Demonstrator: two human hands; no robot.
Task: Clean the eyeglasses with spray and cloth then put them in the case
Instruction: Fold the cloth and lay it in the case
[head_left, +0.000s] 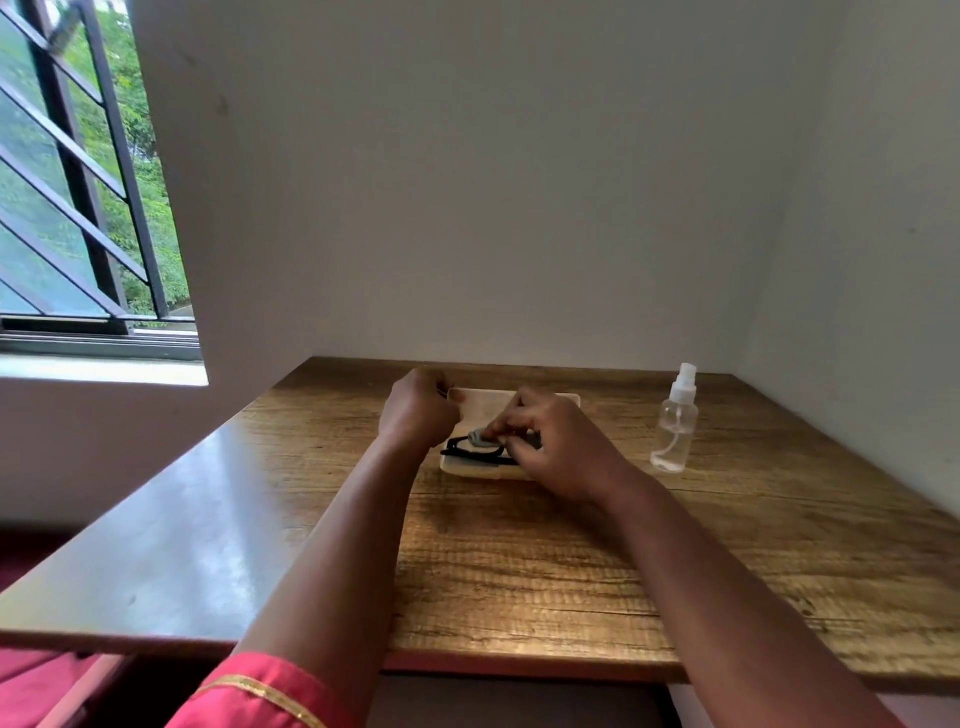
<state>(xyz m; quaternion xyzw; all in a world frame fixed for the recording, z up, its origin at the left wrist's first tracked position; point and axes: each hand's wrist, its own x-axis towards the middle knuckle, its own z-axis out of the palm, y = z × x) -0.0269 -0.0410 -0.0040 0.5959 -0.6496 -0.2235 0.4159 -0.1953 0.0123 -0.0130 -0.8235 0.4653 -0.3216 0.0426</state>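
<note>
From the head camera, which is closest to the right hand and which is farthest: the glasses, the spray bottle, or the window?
1. The glasses: under the right hand, whose fingers touch them inside the open case.
2. The spray bottle: standing on the table, out to that hand's right, apart from it.
3. The window: far off to the left, in the wall past the table's edge.

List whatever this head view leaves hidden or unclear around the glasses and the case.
- Eyeglasses: right half hidden under the right hand.
- Grey cloth: mostly covered by the right hand's fingers; too small to see its extent.
- Case: left corner hidden by the left hand; what that hand grips is unclear.
- Spray bottle: liquid level unreadable.
</note>
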